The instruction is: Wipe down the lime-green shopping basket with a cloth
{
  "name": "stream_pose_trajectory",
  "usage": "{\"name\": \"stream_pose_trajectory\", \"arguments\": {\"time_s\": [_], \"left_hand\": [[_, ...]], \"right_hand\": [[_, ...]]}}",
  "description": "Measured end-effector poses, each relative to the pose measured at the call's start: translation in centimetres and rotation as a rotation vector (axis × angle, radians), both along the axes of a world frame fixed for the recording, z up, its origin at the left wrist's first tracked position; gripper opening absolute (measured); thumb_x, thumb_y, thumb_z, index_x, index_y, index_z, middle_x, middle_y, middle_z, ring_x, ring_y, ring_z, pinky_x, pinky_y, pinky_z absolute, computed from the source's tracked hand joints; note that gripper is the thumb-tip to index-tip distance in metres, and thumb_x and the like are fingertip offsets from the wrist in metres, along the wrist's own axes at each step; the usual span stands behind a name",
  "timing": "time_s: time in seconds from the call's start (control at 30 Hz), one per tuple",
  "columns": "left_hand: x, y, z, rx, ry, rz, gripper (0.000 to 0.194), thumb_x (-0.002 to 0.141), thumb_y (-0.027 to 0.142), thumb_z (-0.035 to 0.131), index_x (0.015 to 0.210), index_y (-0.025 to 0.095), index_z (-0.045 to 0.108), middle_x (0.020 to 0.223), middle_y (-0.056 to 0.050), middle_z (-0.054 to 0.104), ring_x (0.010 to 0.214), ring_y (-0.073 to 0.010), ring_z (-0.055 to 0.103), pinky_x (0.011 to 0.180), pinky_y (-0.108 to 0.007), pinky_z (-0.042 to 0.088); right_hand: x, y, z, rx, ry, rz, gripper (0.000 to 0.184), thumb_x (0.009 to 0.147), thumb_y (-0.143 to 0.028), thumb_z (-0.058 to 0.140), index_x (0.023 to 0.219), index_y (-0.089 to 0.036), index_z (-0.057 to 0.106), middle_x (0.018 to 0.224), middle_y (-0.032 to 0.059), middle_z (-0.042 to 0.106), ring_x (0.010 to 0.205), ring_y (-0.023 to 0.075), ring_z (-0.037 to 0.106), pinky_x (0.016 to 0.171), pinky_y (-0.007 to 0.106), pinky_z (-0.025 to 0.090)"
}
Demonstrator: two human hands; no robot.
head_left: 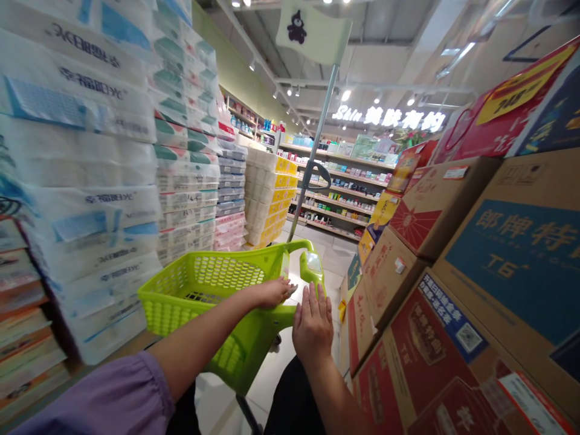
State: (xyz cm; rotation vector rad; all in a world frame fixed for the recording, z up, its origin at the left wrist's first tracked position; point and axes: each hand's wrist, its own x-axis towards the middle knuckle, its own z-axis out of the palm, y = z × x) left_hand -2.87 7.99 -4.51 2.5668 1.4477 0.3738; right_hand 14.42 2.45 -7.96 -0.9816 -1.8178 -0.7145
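A bright green shopping cart [208, 266] with a perforated basket stands in front of me, angled to the left; the part of its inside that shows holds nothing. My left hand [272, 293] lies palm down over the basket's rear edge, fingers stretched to the right. A small greyish thing shows at its fingertips, too small to name. Flat against the cart's green handle [312, 261] rests my right hand [313, 323], its fingers straight and nearly side by side. A grey pole [321, 124] rises from the cart, bearing a pale flag [312, 33] with a dark bear.
Tall stacks of packaged tissue paper [99, 145] line the left side. Cardboard cartons [512, 241] are piled close on the right. Ahead, a tiled aisle [324, 244] leads to shelves of small goods [344, 202], with yellow-and-white packs [272, 193] stacked at its left.
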Motion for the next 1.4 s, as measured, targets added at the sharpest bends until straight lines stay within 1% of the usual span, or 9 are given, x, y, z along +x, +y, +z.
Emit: {"name": "stream_pose_trajectory", "arguments": {"time_s": [0.1,0.2,0.3,0.4,0.53,0.7,1.03,1.23,1.4], "left_hand": [[-0.7,-2.8,1.8,-0.054,-0.133,0.077,0.032,0.093,0.032,0.038,0.109,0.018,0.063,0.1,-0.007,0.07,0.093,-0.0192,0.063,0.084,-0.029,0.046],[0.2,-5.7,1.7,0.074,-0.197,0.096,0.033,0.095,0.029,0.035,0.109,0.019,0.063,0.102,-0.006,0.07,0.093,-0.0183,0.063,0.083,-0.028,0.048],[2.0,-8.1,-1.1,0.4,-0.157,0.048,0.033,0.092,0.02,0.039,0.119,0.019,0.058,0.122,-0.008,0.063,0.113,-0.021,0.056,0.098,-0.037,0.043],[2.9,-9.6,-4.9,0.757,-0.038,0.136,0.042,0.087,0.013,0.044,0.129,0.016,0.051,0.128,-0.011,0.058,0.125,-0.0257,0.045,0.107,-0.046,0.035],[2.2,-9.7,-7.7,0.944,0.093,0.213,0.048,0.087,0.013,0.045,0.135,0.016,0.045,0.129,-0.011,0.055,0.127,-0.0283,0.041,0.107,-0.047,0.033],[0.4,-8.4,-8.2,0.915,0.08,0.291,0.047,0.09,0.026,0.047,0.136,0.016,0.042,0.127,-0.013,0.054,0.127,-0.0281,0.04,0.107,-0.048,0.033],[0.0,-4.7,-9.4,0.627,0.115,0.462,0.056,0.09,0.042,0.046,0.137,0.012,0.038,0.136,-0.015,0.047,0.132,-0.03,0.035,0.111,-0.049,0.025],[-5.8,-6.0,-11.2,0.54,0.166,0.608,0.053,0.089,0.039,0.048,0.135,0.012,0.042,0.136,-0.014,0.049,0.131,-0.029,0.038,0.113,-0.048,0.023],[-9.8,-7.7,-12.0,0.558,0.135,0.648,0.052,0.088,0.037,0.049,0.134,0.013,0.044,0.135,-0.015,0.049,0.133,-0.0279,0.035,0.114,-0.048,0.021]], "right_hand": [[0.2,0.2,-0.1,0.004,-0.002,0.015,0.041,0.093,-0.016,0.041,0.132,-0.009,0.05,0.134,0.0155,0.054,0.13,0.0276,0.045,0.106,0.045,0.035],[0.3,0.3,-0.3,0.005,0.011,0.02,0.042,0.093,-0.016,0.042,0.133,-0.008,0.049,0.133,0.0159,0.055,0.129,0.0282,0.045,0.105,0.045,0.035],[0.3,0.2,-0.5,-0.003,0.022,0.044,0.044,0.093,-0.017,0.041,0.136,-0.009,0.046,0.132,0.0147,0.057,0.127,0.0283,0.046,0.104,0.045,0.036],[0.5,0.2,-0.6,-0.005,0.025,0.08,0.048,0.093,-0.018,0.042,0.14,-0.011,0.041,0.129,0.0135,0.059,0.123,0.0264,0.05,0.104,0.044,0.037],[1.0,0.7,-0.7,-0.008,0.017,0.099,0.048,0.094,-0.019,0.042,0.141,-0.013,0.04,0.127,0.0121,0.06,0.119,0.0247,0.052,0.104,0.043,0.037],[1.4,2.6,-0.9,-0.035,0.018,0.053,0.043,0.096,-0.021,0.037,0.136,-0.013,0.047,0.127,0.0129,0.06,0.12,0.0251,0.051,0.104,0.044,0.036],[1.7,7.7,-0.4,-0.153,0.002,-0.01,0.038,0.096,-0.022,0.033,0.114,-0.011,0.064,0.111,0.0133,0.067,0.117,0.0244,0.052,0.102,0.042,0.034],[2.5,9.3,-0.5,-0.185,-0.043,0.001,0.038,0.096,-0.023,0.033,0.113,-0.013,0.065,0.108,0.0118,0.067,0.117,0.0232,0.051,0.101,0.04,0.033],[1.9,8.6,-0.5,-0.158,-0.028,-0.054,0.038,0.095,-0.024,0.033,0.112,-0.012,0.065,0.107,0.0139,0.067,0.115,0.0264,0.051,0.103,0.047,0.028]]}}
